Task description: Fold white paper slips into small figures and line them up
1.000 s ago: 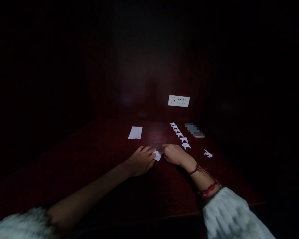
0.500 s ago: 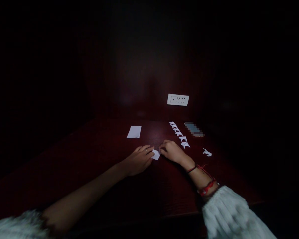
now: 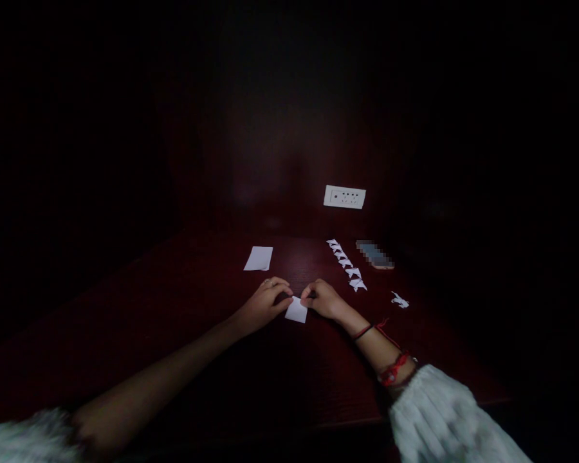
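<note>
A small white square of paper [image 3: 296, 312] lies on the dark red table in front of me. My left hand [image 3: 264, 303] is at its upper left corner, thumb and curled fingers closed on the edge. At the upper right corner, my right hand [image 3: 324, 300] pinches the paper between thumb and fingertips. Most of the sheet shows below the fingers; whether it has several layers I cannot tell.
A stack of white paper sheets [image 3: 258, 258] lies behind my left hand. Several folded paper pieces [image 3: 345, 263] form a slanting row at the right, beside a blurred phone [image 3: 375, 254]. Paper scraps [image 3: 400, 300] lie farther right. A socket plate [image 3: 344, 197] is on the wall.
The paper has come slightly nearer to me and more of it shows. My left hand has drawn back from lying over it to its upper left corner; my right fingers now grip the other corner.
</note>
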### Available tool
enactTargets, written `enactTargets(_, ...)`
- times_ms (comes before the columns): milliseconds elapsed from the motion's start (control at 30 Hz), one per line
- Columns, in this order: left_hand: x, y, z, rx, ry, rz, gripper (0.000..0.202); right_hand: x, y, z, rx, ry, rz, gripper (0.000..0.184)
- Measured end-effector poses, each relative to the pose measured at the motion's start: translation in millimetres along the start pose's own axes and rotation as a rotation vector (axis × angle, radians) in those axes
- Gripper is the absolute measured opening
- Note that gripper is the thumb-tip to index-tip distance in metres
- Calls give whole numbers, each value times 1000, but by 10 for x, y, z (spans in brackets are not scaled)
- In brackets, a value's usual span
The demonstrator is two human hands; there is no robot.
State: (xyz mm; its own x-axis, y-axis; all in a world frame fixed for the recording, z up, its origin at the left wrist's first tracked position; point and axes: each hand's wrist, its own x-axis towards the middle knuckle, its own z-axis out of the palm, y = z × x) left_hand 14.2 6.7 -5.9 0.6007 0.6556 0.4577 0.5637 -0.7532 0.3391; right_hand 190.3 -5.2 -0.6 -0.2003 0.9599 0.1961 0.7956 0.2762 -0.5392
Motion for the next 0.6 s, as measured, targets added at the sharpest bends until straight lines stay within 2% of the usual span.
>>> enactTargets(133,8,0,-44,-57,31,-26,11,-20,-77,-32,34,68,-108,6)
enactTargets(333,18,123,-166,-59,118,17,10,-85,-233,-105,95,157,-335,8)
enactTargets(600,12,216,-215,-38,165,41,13,-154,-323,-150,62,197,-397,10)
